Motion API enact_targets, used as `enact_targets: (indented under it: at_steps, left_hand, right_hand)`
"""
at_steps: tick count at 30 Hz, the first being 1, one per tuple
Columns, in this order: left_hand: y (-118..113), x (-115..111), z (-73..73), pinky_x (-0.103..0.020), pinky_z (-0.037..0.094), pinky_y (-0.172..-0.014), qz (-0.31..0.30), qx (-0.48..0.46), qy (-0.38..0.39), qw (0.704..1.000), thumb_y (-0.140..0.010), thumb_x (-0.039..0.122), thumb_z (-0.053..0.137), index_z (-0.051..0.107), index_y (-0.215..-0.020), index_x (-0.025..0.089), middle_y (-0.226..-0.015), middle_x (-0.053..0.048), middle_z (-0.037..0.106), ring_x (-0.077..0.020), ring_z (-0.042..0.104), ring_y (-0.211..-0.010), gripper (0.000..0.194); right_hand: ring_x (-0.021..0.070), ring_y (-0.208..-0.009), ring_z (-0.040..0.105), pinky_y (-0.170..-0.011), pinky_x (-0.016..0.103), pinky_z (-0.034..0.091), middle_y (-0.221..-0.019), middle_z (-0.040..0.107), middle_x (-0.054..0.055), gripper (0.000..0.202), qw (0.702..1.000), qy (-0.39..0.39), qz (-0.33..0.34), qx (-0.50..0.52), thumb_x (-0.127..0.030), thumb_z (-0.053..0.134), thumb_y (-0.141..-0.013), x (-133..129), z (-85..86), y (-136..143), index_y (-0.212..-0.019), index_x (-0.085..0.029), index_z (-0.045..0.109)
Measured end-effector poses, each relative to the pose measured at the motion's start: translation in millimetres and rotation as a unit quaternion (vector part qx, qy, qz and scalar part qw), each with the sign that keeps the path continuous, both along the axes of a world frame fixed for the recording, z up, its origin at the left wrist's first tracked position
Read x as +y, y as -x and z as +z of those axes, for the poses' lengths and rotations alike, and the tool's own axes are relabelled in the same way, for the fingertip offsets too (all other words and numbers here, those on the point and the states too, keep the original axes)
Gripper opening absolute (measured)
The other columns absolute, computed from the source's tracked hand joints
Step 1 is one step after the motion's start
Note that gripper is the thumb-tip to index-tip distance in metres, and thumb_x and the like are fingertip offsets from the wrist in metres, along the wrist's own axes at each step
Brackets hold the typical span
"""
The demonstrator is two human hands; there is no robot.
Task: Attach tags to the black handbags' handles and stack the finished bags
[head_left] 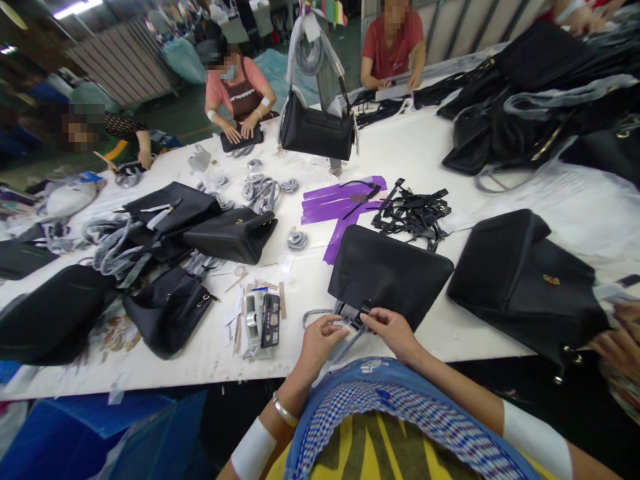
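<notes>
A black handbag [393, 270] lies on the white table right in front of me, its strap end toward my body. At its near edge my right hand [390, 330] pinches a short black strap piece [361, 319]. My left hand [323, 340] is just left of it, thumb and fingertips brought together by the same strap end; whatever sits between them is too small to make out. A grey wrapped strap [353, 343] runs beneath and between both hands.
Black straps [420, 213] lie piled beyond the bag, beside purple strips [335, 207]. A phone [271, 320] and tape are to the left. Black bags [525, 280] lie on either side. Co-workers [240, 100] sit across the table; another person's hand [620, 340] is at far right.
</notes>
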State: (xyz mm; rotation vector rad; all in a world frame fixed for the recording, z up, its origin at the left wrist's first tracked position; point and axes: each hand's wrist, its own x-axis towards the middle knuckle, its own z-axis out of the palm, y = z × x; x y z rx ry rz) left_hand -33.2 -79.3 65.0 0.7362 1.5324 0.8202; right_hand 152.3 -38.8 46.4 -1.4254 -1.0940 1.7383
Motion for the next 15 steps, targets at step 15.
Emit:
enact_targets:
  at_steps: [15]
  left_hand:
    - [-8.8, 1.1, 2.5, -0.03, 0.052, -0.075, 0.013, -0.06, -0.013, 0.998, -0.063, 0.034, 0.079, 0.064, -0.102, 0.013, -0.084, -0.009, 0.072, -0.0206, 0.068, -0.078, 0.046]
  right_hand:
    - [0.0136, -0.059, 0.046, -0.056, 0.025, 0.036, -0.058, 0.054, -0.002, 0.04, 1.0, -0.015, -0.009, -0.012, -0.057, 0.068, -0.069, -0.7, -3.1, -0.3, -0.064, -0.019, 0.059]
